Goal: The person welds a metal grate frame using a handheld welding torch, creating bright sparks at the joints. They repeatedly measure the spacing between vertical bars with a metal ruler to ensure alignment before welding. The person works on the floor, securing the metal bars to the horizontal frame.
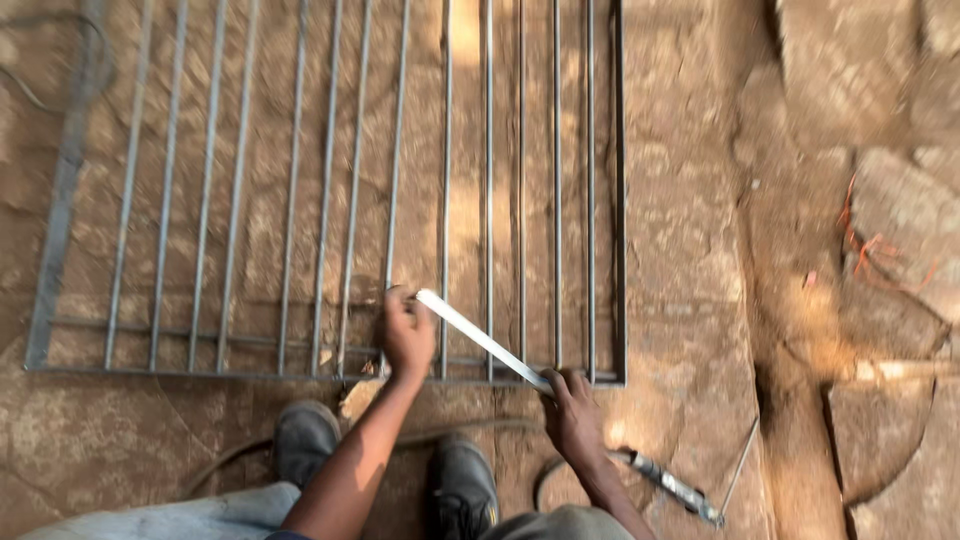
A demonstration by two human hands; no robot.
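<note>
A: Since the flat metal strip (482, 340) is gripped at both ends, how is it judged to handle?

B: Stiff and fairly light, it is judged; thin, flat, probably slick on its faces and sharp at the edges. It is best taken near the ends, as seen now

A: Where is it lying?

B: It is laid slantwise across the bottom rail and bars of the metal grille (330, 200), which is set flat on the stone ground (700, 250)

A: Hands?

B: The left hand (407, 335) is closed round the upper end, fingers curled. The right hand (572, 415) is closed on the lower end; fingertips cannot be told apart

A: Look of the strip?

B: Pale grey, shiny, straight, narrow. A welding holder with cable (670, 487) is seen by the right wrist, dark shoes (462, 485) below
</note>
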